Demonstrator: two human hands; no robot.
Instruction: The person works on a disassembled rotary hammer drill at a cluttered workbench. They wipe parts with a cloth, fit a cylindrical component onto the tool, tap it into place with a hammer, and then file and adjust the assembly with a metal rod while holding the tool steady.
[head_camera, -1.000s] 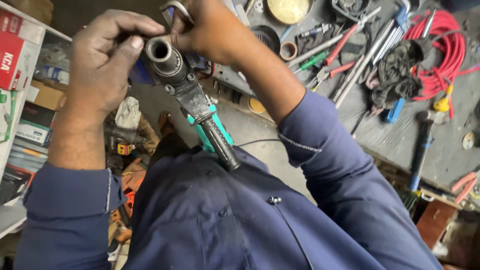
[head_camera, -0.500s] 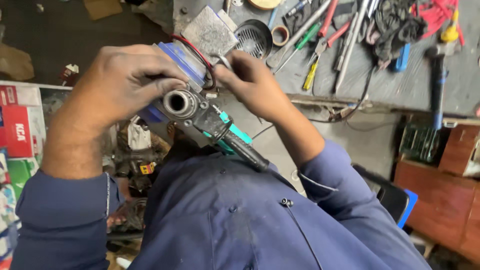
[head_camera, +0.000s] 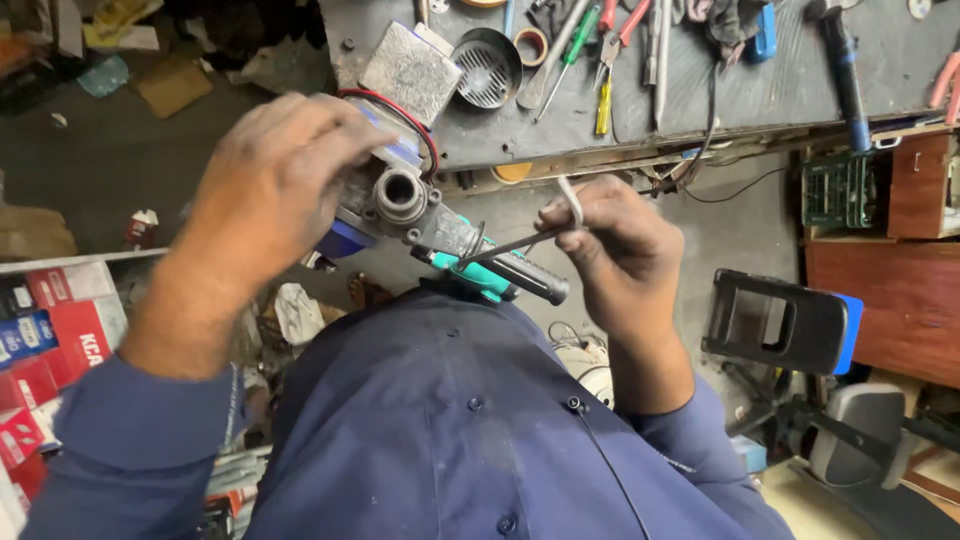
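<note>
Head view, looking down past a blue shirt (head_camera: 470, 440). Left hand (head_camera: 275, 190): fingers curled and clamped over the upper body of a grey metal power tool (head_camera: 420, 215), held in the air above the lap, just short of the tabletop (head_camera: 600, 110) edge. Tool's round open socket (head_camera: 400, 190) faces the camera, immediately right of the left fingertips. A red wire (head_camera: 405, 115) loops over the tool just above those fingertips; blue part (head_camera: 345, 240) shows below the left palm. Teal-and-black handle (head_camera: 500, 275) runs down and right from the tool body, ending just below the right fingers. Right hand (head_camera: 610, 240): fingers pinched together on a thin dark metal rod (head_camera: 510, 243), its tip pointing left toward the tool neck; whether the tip touches the tool cannot be told. A pale strip (head_camera: 572, 200) sticks up from the same pinch. Beyond both hands, on the tabletop: square grey metal block (head_camera: 410, 70) just above the left fingers, round slotted cap (head_camera: 487, 68) beside it, tape ring (head_camera: 531, 45), screwdrivers (head_camera: 603, 105) and pliers farther right. Black folding stool (head_camera: 780, 325) on the floor, well right of the right hand. Red and blue boxes (head_camera: 50, 340) on a shelf, left of the left forearm.
</note>
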